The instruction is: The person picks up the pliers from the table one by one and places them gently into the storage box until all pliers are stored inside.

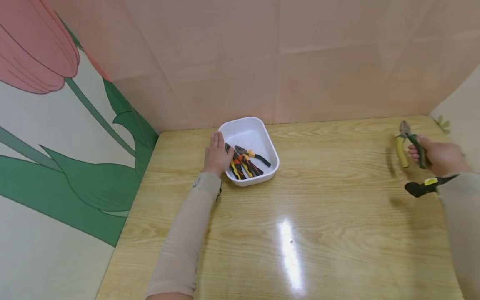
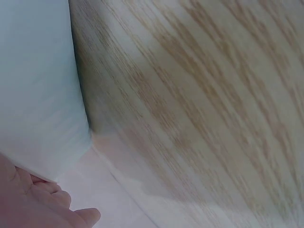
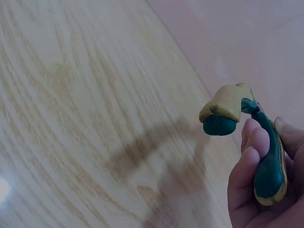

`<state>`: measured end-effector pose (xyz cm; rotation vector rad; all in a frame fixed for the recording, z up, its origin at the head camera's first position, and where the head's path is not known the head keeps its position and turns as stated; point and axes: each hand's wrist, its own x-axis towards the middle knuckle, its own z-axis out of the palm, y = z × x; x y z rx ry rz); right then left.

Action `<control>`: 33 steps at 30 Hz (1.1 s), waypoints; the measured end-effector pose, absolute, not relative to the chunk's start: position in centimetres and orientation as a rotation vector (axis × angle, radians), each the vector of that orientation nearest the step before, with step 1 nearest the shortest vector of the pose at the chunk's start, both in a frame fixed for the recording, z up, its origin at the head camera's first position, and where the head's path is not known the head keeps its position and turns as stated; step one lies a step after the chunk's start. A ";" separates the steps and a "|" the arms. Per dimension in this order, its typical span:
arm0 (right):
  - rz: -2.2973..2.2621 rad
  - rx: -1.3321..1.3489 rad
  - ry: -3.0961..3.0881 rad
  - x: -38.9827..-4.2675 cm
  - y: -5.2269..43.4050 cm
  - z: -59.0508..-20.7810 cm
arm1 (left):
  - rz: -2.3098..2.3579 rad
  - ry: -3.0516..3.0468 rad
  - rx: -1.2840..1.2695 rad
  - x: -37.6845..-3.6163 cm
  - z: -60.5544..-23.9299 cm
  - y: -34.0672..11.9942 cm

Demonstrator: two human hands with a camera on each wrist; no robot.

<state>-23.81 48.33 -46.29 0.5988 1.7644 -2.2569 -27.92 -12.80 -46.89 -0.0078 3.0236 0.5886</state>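
A white plastic tub (image 1: 250,129) stands near the back of the wooden table and holds several pliers (image 1: 243,163) with orange, yellow and black handles. My left hand (image 1: 216,155) rests flat against the tub's left rim, fingers straight; in the left wrist view the tub wall (image 2: 38,95) and my fingertips (image 2: 61,209) show. Far right, my right hand (image 1: 436,156) grips one handle of green-and-yellow pliers (image 1: 406,143), held above the table with the metal head pointing away. The right wrist view shows those pliers (image 3: 251,142) from the handle ends, fingers curled round one handle.
A black and yellow tool (image 1: 423,186) lies by my right wrist, partly hidden by the sleeve. Pink wall panels close the back, and a tulip mural (image 1: 56,125) closes the left side. The wooden tabletop (image 1: 318,208) stretches wide between my hands.
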 end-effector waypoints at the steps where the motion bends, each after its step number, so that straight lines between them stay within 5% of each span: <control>1: -2.248 0.599 1.776 -23.8 48.2 -46.2 | 0.586 3.021 -0.011 -27.9 -46.9 -12.8; 33: -2.240 0.418 1.762 -26.1 45.2 -44.3 | 0.595 3.000 -0.048 -28.7 -46.9 -12.4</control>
